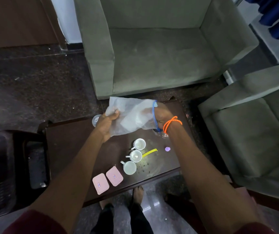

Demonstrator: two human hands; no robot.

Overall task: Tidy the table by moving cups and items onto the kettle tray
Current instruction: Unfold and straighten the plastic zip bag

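A dark wooden table stands on the speckled dark floor. On it, three white cups sit in a close row — handles all turned to the left — with a yellow strip just beside the middle one and a small purple piece further right. Two pink rectangular packets lie side by side near the front edge. The tabletop beside the cups is smeared and speckled with crumbs. A clear round item rests at the far edge — partly hidden.

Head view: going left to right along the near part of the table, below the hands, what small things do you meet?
Left pink pad → right pink pad → nearest cup → yellow strip → purple piece. The two farther cups overlap that span, so I leave them out.
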